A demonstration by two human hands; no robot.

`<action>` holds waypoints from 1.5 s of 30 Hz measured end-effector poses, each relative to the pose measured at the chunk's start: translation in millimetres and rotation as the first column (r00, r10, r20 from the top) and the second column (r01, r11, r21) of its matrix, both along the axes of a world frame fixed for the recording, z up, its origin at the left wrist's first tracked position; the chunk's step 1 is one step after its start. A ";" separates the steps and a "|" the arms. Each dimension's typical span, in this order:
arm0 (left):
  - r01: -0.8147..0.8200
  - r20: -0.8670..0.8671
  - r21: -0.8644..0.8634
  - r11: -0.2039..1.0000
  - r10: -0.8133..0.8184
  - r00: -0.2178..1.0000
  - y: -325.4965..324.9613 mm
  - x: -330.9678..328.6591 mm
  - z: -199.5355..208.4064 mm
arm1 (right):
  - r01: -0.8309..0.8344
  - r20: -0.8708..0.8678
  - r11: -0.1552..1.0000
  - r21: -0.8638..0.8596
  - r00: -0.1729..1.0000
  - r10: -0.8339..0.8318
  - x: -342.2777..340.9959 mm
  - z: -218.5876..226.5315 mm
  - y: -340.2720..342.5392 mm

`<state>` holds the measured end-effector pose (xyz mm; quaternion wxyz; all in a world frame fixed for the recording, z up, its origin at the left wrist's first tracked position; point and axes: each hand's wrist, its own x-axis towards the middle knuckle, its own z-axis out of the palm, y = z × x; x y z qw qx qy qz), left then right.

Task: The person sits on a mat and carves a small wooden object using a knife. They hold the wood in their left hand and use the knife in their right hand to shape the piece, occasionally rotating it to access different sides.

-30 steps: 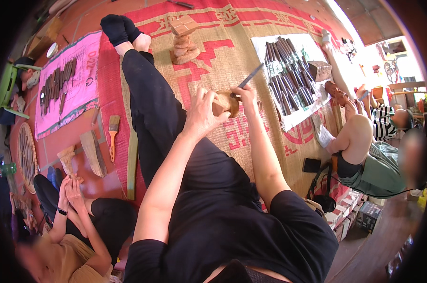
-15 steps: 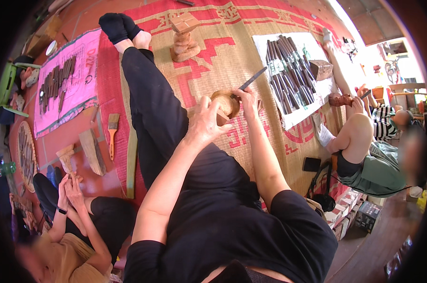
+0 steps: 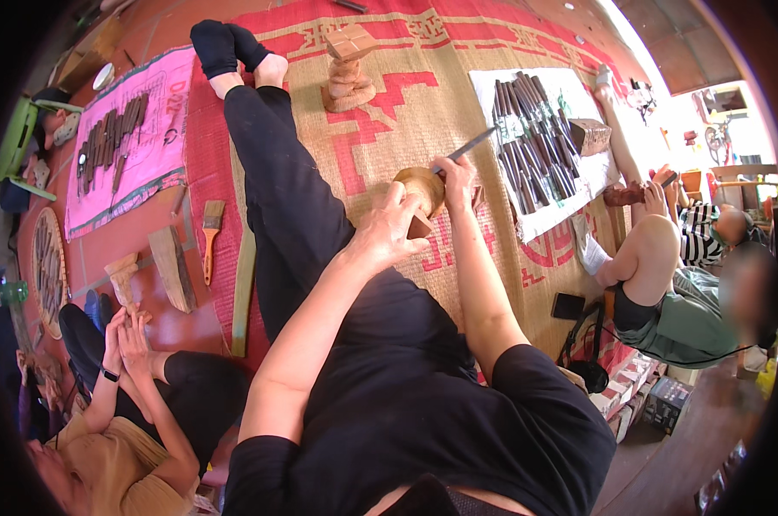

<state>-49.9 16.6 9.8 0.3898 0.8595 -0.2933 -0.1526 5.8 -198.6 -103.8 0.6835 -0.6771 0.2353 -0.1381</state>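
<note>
Over my lap, my left hand [image 3: 385, 227] is closed around a light brown carved wooden piece [image 3: 425, 186] with a rounded body and a squared reddish end near my thumb. My right hand [image 3: 458, 179] grips a long dark carving chisel [image 3: 475, 142] at the far right side of the wood. The chisel's long dark end slants up and right, while its other end is hidden by my fingers and the wood. Ahead on the woven mat [image 3: 320, 142] stands another carved wooden figure [image 3: 349, 82] with a square block on top.
Rows of dark-handled chisels [image 3: 535, 142] lie on a white cloth [image 3: 526, 225] to the right, beside a wood block [image 3: 590, 136]. More tools lie on a pink cloth [image 3: 167, 150]. A brush [image 3: 210, 241] and wood pieces [image 3: 172, 268] lie left. People sit on both sides.
The wooden piece has turned in my left hand, its squared end now lower and nearer my thumb. My right hand has shifted slightly with the chisel. The view has moved a little.
</note>
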 end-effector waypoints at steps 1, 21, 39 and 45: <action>0.021 0.016 0.020 1.000 -0.021 1.000 -0.9 -0.8 0.5 | 0.084 -0.008 0.993 0.089 0.996 -0.083 1.4 -2.9 -5.0; 0.009 0.153 0.055 0.998 -0.018 0.988 -3.0 -14.9 -5.2 | -0.126 -0.078 0.992 -0.014 0.989 0.124 4.8 9.6 3.7; 0.067 0.217 0.116 0.991 -0.092 0.972 -11.8 -8.0 -1.2 | -0.285 -0.260 0.958 0.028 0.923 0.282 5.7 21.5 13.3; 0.050 0.291 0.051 0.997 -0.063 0.955 -12.2 -9.6 -5.8 | -0.100 -0.139 0.991 -0.087 0.986 0.087 19.3 10.3 -7.0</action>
